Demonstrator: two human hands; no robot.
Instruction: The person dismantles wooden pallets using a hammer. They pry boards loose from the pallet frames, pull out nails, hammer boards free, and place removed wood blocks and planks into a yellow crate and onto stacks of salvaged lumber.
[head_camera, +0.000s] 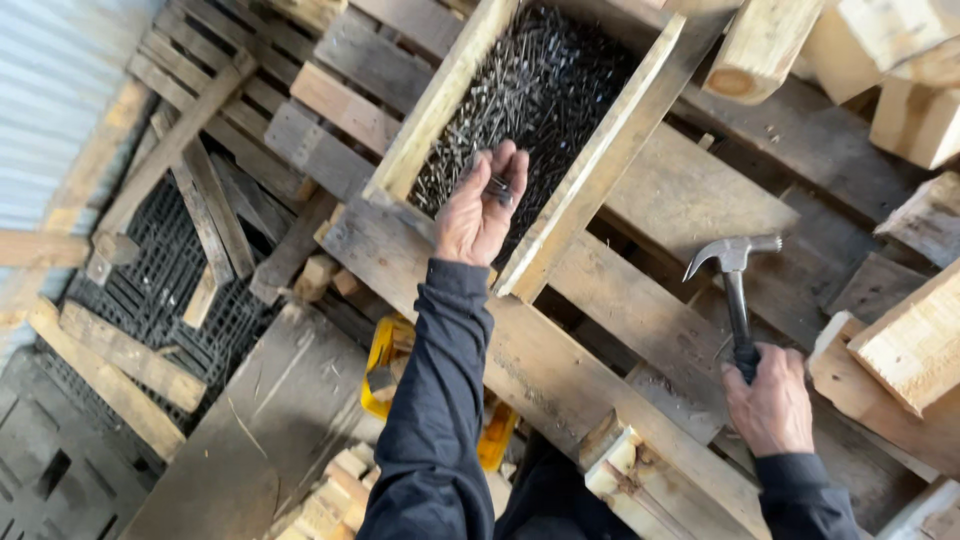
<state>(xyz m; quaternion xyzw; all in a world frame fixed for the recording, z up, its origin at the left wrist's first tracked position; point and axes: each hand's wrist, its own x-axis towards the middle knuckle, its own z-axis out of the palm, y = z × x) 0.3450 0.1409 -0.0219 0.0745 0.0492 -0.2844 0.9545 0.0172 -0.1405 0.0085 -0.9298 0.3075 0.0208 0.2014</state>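
The person works over a stack of weathered pallets (660, 330), their grey boards carrying everything else in view. On top of the boards, toward the upper middle, rests a long open wooden box (590, 170) with pale plank walls, lying at a slant. It holds a deep, tangled heap of dark steel nails (545, 85) that covers its floor; no other container of nails is visible.

The left hand (480, 205) reaches into the near end of that box, palm turned up, its fingers (512, 170) curled around a small pinch of nails, which sit at the fingertips just above the heap. Picking goes best, by the look of it, if only a few nails are taken, all lying the same way, so that none snag on the tangle or prick the palm.

The right hand (772, 405) is well apart, lower right, closed firmly on the dark grip of a claw hammer (737, 285), whose steel head points up and away over the boards. Keeping that head low and clear of the box would seem wise.

A yellow object (385, 365) shows below the boards, partly hidden by the sleeve.
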